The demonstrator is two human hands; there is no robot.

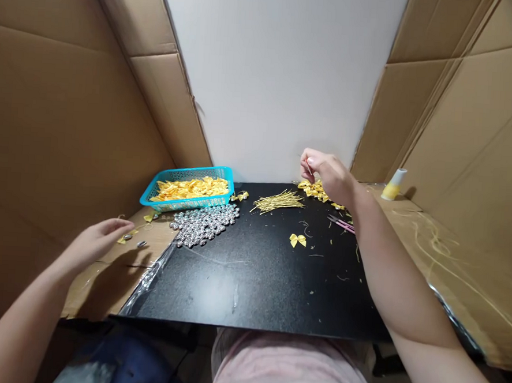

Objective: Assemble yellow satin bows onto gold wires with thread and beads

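Note:
On the left, my left hand (106, 234) is closed, fingertips pinched above the cardboard, beside small yellow pieces and silver beads (141, 244); what it holds is too small to name. My right hand (322, 169) is raised at the back right over a pile of yellow bows (314, 189), its fingers closed around something thin and reddish that I cannot make out. A single yellow bow (297, 240) lies on the black table (267, 284). Gold twist ties (278, 201) lie in a bundle at the back middle, left of my right hand.
A blue basket (186, 203) full of yellow bows stands at the back left, with many silver bells or beads (204, 224) before it. Pink-handled scissors (343, 223) lie under my right forearm's edge. A thread cone (394, 185) stands at right. Cardboard walls flank the table.

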